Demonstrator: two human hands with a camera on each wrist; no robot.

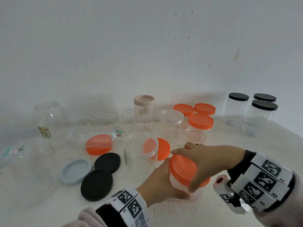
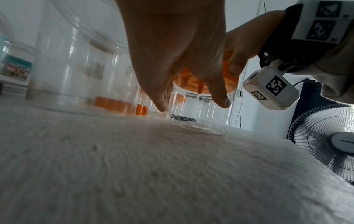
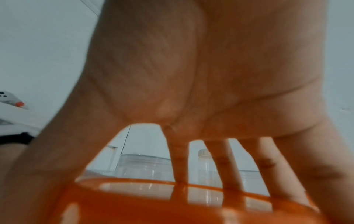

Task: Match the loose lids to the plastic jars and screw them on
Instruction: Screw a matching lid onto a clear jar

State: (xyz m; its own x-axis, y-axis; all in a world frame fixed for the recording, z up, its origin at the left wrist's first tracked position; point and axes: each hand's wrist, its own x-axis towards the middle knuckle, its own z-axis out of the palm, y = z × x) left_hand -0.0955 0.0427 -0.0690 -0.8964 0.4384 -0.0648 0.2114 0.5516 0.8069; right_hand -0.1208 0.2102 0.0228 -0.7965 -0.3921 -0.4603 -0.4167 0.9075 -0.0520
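A small clear plastic jar [image 1: 177, 181] [image 2: 199, 115] stands near the table's front with an orange lid [image 1: 184, 169] [image 3: 172, 201] on top, tilted slightly. My left hand [image 1: 162, 182] [image 2: 178, 60] wraps round the jar's body from the left. My right hand [image 1: 208, 161] [image 3: 201, 75] spreads over the lid, thumb at its near rim and fingers curled over the far edge. Loose on the table lie two black lids [image 1: 97, 185], a grey lid [image 1: 76, 171] and two orange lids [image 1: 98, 145]. An open clear jar [image 1: 139, 151] stands just behind the hands.
Capped orange-lidded jars [image 1: 200, 126] and black-lidded jars [image 1: 262, 115] stand at the back right. A beige-capped jar [image 1: 144, 112] and an open clear jar [image 1: 171, 123] stand mid-back. Several clear containers [image 1: 47, 115] crowd the left. A fan [image 2: 329, 139] stands beyond the table's right edge.
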